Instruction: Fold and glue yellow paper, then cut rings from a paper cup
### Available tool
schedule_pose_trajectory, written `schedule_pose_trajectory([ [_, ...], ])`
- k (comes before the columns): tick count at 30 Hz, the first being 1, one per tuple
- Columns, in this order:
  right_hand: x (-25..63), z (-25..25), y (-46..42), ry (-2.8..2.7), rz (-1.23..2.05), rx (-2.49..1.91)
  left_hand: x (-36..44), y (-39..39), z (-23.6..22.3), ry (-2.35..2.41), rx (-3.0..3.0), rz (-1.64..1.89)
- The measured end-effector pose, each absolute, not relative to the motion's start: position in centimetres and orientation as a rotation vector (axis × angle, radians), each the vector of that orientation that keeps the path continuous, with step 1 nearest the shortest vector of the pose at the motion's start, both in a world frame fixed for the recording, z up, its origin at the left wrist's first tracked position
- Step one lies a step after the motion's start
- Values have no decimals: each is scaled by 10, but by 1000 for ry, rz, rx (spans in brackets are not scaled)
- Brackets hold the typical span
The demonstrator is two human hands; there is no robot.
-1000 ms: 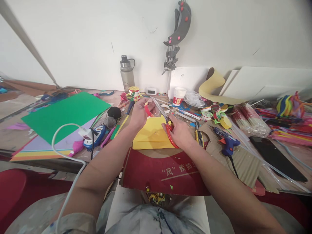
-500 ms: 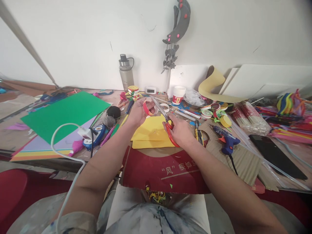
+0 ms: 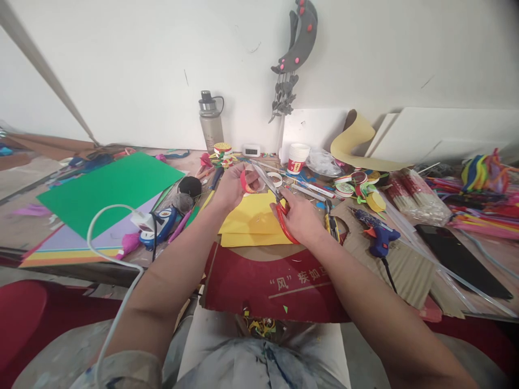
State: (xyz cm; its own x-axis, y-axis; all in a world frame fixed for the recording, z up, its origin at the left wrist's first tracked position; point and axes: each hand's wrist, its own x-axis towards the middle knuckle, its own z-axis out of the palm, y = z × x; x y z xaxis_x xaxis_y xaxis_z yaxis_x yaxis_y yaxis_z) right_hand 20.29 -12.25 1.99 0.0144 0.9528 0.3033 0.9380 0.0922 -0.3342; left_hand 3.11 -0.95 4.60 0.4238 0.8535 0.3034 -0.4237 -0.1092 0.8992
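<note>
My left hand (image 3: 232, 188) is closed on a small ring with a red outside and a white inside, a strip of paper cup (image 3: 246, 182) by its look. In my right hand (image 3: 300, 218) is a pair of scissors (image 3: 279, 208) with red handles. Their blades point up and left and lie beside the ring; whether they touch it I cannot tell. Below both hands are yellow paper sheets (image 3: 253, 222) on a red cardboard piece (image 3: 259, 286). Behind the scissors lies another pale ring (image 3: 274, 179).
A glue gun (image 3: 381, 237) and a utility knife (image 3: 332, 224) lie on the right, with a black phone (image 3: 462, 259) beyond. Paper cups (image 3: 298, 158) and a bottle (image 3: 211, 124) stand along the wall. Green paper (image 3: 109, 189) and a white cable (image 3: 115, 313) are on the left.
The ring in my left hand has turned slightly between the fingers. My right hand and the scissors stay in almost the same place.
</note>
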Motion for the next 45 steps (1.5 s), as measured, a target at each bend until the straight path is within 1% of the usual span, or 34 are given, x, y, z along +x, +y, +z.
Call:
schedule_pose_trajectory([
  [10, 202, 25, -125, -1928, 45, -1879, 28, -11, 54, 517, 1276, 1056],
  [14, 201, 27, -126, -1930, 75, -1902, 24, -7, 53, 479, 1318, 1014],
  [21, 203, 23, -124, -1917, 87, -1894, 24, 0, 47, 481, 1189, 1225],
  [27, 203, 22, -124, -1921, 31, -1876, 28, -8, 50, 475, 1287, 1118],
  [39, 201, 28, -126, -1937, 34, -1918, 22, -4, 49, 469, 1317, 1074],
  [45, 199, 29, -127, -1911, 61, -1966, 24, -5, 51, 497, 1220, 1215],
])
